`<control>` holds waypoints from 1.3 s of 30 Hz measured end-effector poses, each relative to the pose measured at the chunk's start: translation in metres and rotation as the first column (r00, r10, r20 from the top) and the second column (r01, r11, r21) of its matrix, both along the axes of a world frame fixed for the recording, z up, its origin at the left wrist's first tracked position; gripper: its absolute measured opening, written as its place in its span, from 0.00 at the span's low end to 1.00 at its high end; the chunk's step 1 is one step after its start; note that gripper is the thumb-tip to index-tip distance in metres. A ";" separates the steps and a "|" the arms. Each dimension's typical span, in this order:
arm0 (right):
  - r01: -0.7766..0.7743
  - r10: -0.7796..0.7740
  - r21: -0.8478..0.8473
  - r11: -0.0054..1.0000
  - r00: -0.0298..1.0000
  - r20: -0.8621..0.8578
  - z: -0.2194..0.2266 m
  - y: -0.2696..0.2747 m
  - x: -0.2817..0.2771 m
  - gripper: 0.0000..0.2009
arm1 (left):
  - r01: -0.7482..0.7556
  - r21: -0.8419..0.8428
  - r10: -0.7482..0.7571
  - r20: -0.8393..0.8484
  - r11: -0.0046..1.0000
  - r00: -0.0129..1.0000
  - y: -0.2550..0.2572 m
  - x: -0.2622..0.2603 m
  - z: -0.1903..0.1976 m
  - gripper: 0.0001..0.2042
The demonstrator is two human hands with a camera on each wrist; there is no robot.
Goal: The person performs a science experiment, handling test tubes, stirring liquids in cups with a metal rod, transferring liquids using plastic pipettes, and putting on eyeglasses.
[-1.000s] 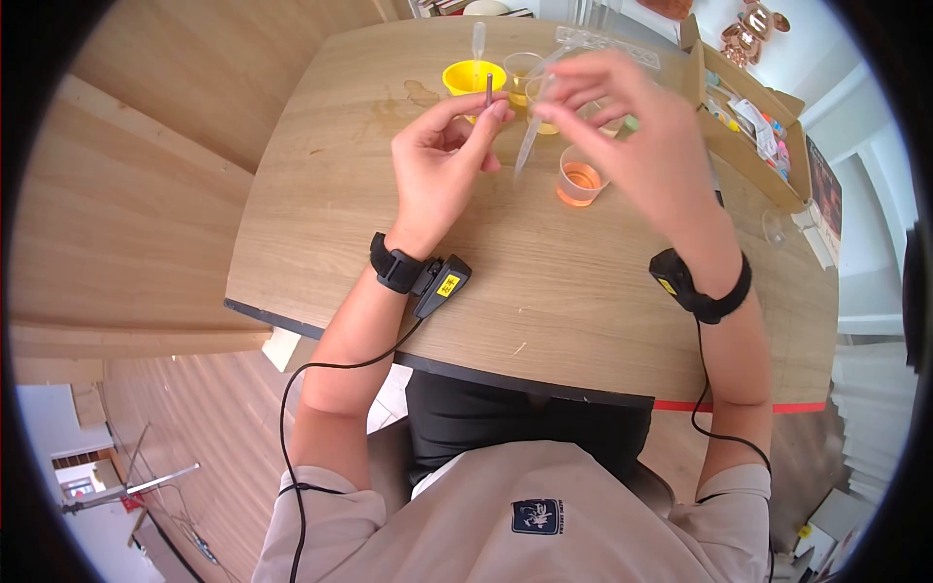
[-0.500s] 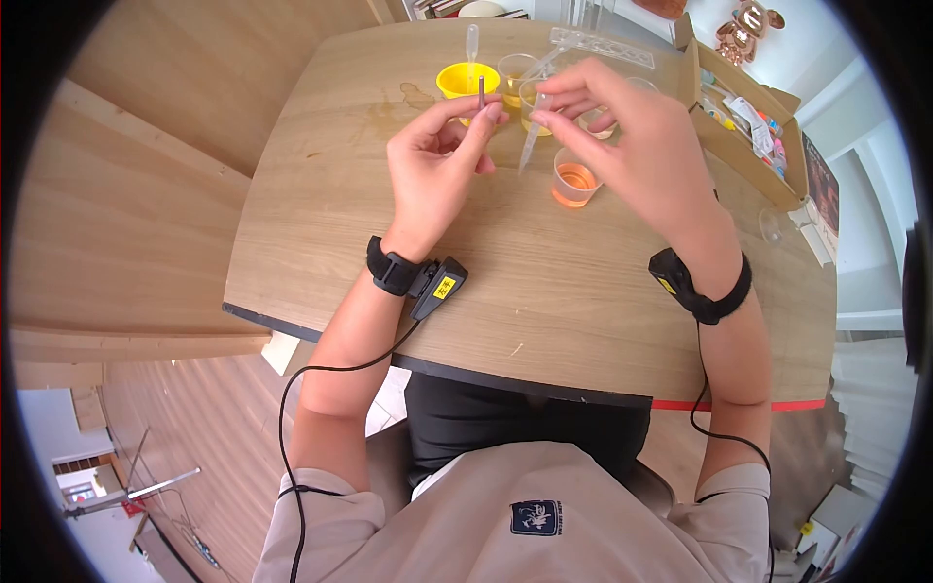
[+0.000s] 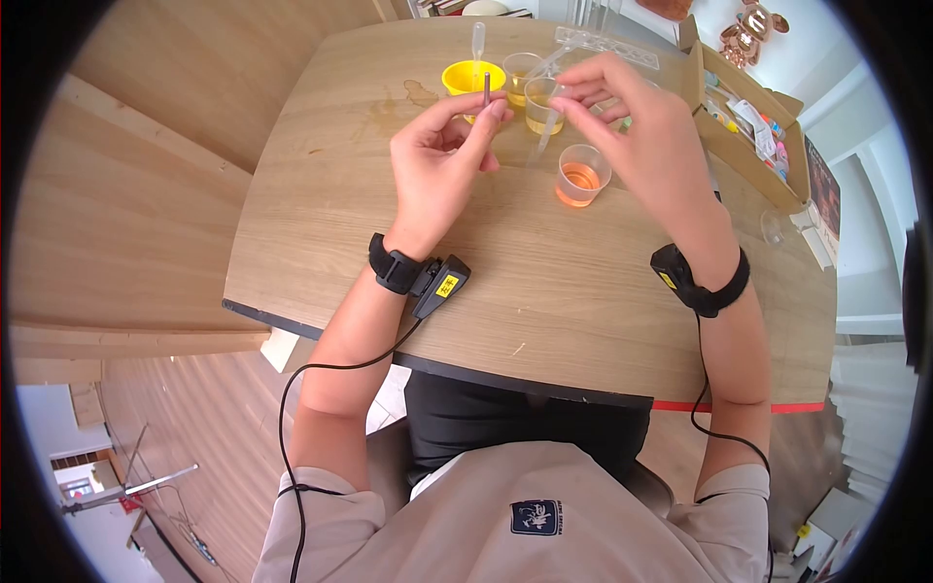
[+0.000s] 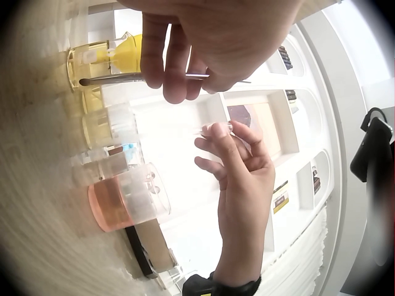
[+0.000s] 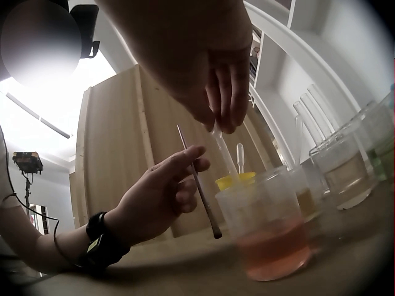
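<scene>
In the head view, my left hand (image 3: 432,160) pinches a slim metal rod (image 5: 199,188) between thumb and fingers; its lower end is dark and wider. A clear plastic dropper (image 3: 550,124) hangs tip down from my right hand (image 3: 643,136), pinched near the top by thumb and fingertips. The right wrist view shows this dropper overlapping the rim of a clear cup of orange liquid (image 5: 271,240). Behind the hands stand a cup of pale yellow liquid (image 3: 542,115) and a yellow funnel (image 3: 473,78) with another dropper (image 3: 478,39) upright in it.
A cardboard box (image 3: 753,136) of small supplies stands at the right of the wooden table (image 3: 544,282). A clear rack (image 3: 612,44) lies at the far edge, near upright test tubes (image 5: 315,111). A wet stain (image 3: 418,92) marks the table left of the funnel.
My right hand, blurred in motion a second ago, has steadied, and the dropper's tip has shifted slightly right and farther off. My left hand keeps the rod nearly in place.
</scene>
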State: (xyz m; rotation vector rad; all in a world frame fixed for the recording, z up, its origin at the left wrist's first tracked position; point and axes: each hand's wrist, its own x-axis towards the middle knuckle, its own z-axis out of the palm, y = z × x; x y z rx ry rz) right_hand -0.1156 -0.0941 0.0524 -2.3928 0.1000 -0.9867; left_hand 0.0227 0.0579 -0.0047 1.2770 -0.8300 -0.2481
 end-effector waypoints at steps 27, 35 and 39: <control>-0.017 0.017 -0.084 0.996 1.000 0.002 -0.007 -0.002 0.008 0.11 | 0.015 -0.007 -0.014 0.015 1.000 1.000 0.003 0.004 -0.001 0.10; -0.007 0.005 -0.114 0.994 1.000 -0.014 -0.003 -0.001 0.006 0.11 | 0.008 -0.005 -0.008 0.001 1.000 1.000 0.003 0.004 -0.001 0.10; 0.016 -0.017 -0.128 0.992 1.000 -0.006 -0.004 -0.002 0.007 0.11 | 0.007 -0.006 -0.007 0.001 1.000 1.000 0.003 0.005 -0.001 0.10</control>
